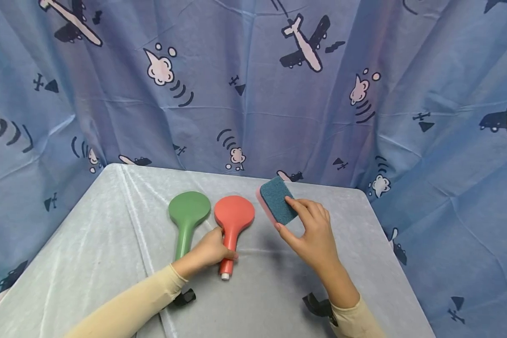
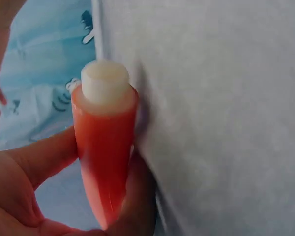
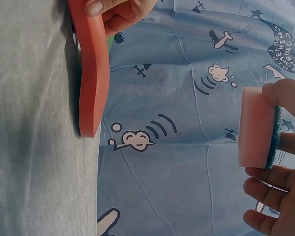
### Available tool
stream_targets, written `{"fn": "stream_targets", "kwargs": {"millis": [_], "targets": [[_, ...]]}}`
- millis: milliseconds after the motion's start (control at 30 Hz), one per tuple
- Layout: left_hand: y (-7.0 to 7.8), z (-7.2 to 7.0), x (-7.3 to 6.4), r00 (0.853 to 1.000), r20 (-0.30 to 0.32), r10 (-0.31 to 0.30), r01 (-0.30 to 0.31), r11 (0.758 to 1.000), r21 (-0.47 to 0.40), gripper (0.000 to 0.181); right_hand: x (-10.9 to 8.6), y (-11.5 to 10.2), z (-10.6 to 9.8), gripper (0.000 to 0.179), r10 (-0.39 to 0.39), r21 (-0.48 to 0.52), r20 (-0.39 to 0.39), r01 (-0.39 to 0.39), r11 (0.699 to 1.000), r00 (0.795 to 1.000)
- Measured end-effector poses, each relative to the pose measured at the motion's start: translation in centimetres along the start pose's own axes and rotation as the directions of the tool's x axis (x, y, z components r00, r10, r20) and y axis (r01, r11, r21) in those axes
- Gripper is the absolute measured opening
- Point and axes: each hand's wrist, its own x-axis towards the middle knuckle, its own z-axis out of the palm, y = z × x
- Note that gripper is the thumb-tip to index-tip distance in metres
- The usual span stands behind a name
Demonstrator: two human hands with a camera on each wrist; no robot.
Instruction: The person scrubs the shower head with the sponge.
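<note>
My left hand (image 1: pixel 211 247) grips the handle of a red paddle-shaped tool (image 1: pixel 234 213), which has a round flat head and a white end plug (image 2: pixel 105 84). Thumb and fingers lie on either side of that handle in the left wrist view. A matching green paddle-shaped tool (image 1: pixel 189 208) lies on the table just left of the red one, its lower handle hidden behind my left hand and forearm. To the right, my right hand (image 1: pixel 314 234) pinches a sponge (image 1: pixel 277 199) above the table, tilted. One side of it is pink foam (image 3: pixel 255 128), the other a dark teal scouring layer.
A pale grey cloth covers the table (image 1: pixel 363 263). Behind it and along both sides hangs a blue curtain (image 1: pixel 253 94) printed with planes and clouds. Black straps (image 1: pixel 317 306) sit at both wrists.
</note>
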Motion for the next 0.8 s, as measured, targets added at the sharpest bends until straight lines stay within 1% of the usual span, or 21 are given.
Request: {"fn": "stream_targets", "kwargs": {"millis": [67, 133, 200, 267, 333, 367, 400, 467, 600, 700, 800], "targets": [[-0.1, -0.4, -0.1, 0.999, 0.015, -0.033, 0.034, 0.997, -0.075, 0.059, 0.0, 0.0, 0.0, 0.066, 0.002, 0.002, -0.003, -0.002, 1.000, 1.000], [-0.3, -0.8, -0.2, 0.998, 0.041, -0.057, 0.064, 0.982, -0.179, 0.055, -0.1, 0.0, 0.0, 0.066, 0.002, 0.002, -0.006, -0.002, 1.000, 1.000], [-0.6, -1.2, -0.3, 0.994, 0.079, -0.071, 0.092, 0.952, -0.293, 0.054, 0.0, 0.1, 0.0, 0.066, -0.001, 0.005, -0.005, 0.001, 1.000, 1.000], [-0.8, -1.7, -0.5, 0.991, 0.114, -0.071, 0.110, 0.916, -0.385, 0.055, 0.0, 0.1, -0.1, 0.066, -0.006, 0.004, 0.002, 0.006, 1.000, 1.000], [-0.8, -2.3, -0.8, 0.987, 0.148, -0.061, 0.121, 0.886, -0.447, 0.055, 0.0, 0.1, -0.2, 0.066, -0.006, 0.006, 0.011, 0.006, 1.000, 1.000], [-0.8, -2.6, -1.0, 0.986, 0.157, -0.048, 0.116, 0.881, -0.459, 0.055, 0.0, 0.2, -0.3, 0.066, -0.005, 0.007, 0.013, 0.005, 1.000, 1.000], [-0.7, -3.0, -1.2, 0.985, 0.168, -0.031, 0.107, 0.877, -0.469, 0.055, 0.0, 0.2, -0.4, 0.066, -0.003, 0.006, 0.014, 0.003, 1.000, 1.000], [-0.2, -3.8, -1.6, 0.984, 0.178, 0.010, 0.077, 0.876, -0.476, 0.059, 0.0, 0.3, -0.6, 0.066, 0.002, 0.006, 0.011, -0.002, 1.000, 1.000], [1.2, -5.4, -2.7, 0.976, 0.187, 0.110, -0.004, 0.872, -0.490, 0.067, 0.2, 0.6, -1.1, 0.065, -0.004, 0.017, -0.005, 0.004, 1.000, 1.000], [2.3, -6.5, -3.6, 0.969, 0.170, 0.181, -0.075, 0.865, -0.496, 0.070, 0.3, 0.7, -1.3, 0.066, -0.012, 0.021, -0.015, 0.012, 1.000, 1.000], [3.3, -7.4, -4.4, 0.964, 0.129, 0.232, -0.142, 0.862, -0.487, 0.070, 0.3, 0.8, -1.5, 0.065, -0.012, 0.029, -0.049, 0.013, 0.999, 0.999]]}}
